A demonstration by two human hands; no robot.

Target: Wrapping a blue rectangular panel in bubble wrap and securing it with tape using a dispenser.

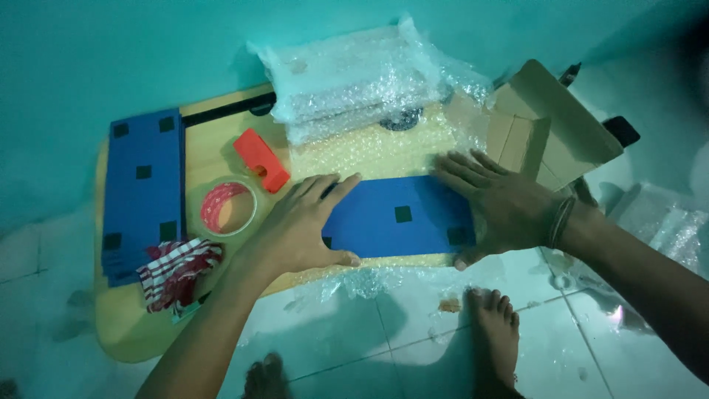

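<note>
A blue flat panel [395, 218] with small black squares lies on a sheet of bubble wrap [369, 151] on a low wooden board [210, 151]. My left hand [299, 225] lies flat on the panel's left end, fingers spread. My right hand [495, 203] presses flat on its right end; a band circles that wrist. Neither hand grips anything.
A stack of similar blue panels [142, 192] lies at the board's left. A red tape dispenser [261, 159], a tape roll [229, 207] and a red-and-white striped cloth [177, 272] sit nearby. A bubble-wrapped bundle [354, 74] and open cardboard box [550, 129] lie behind. My bare feet [495, 329] rest on tiled floor.
</note>
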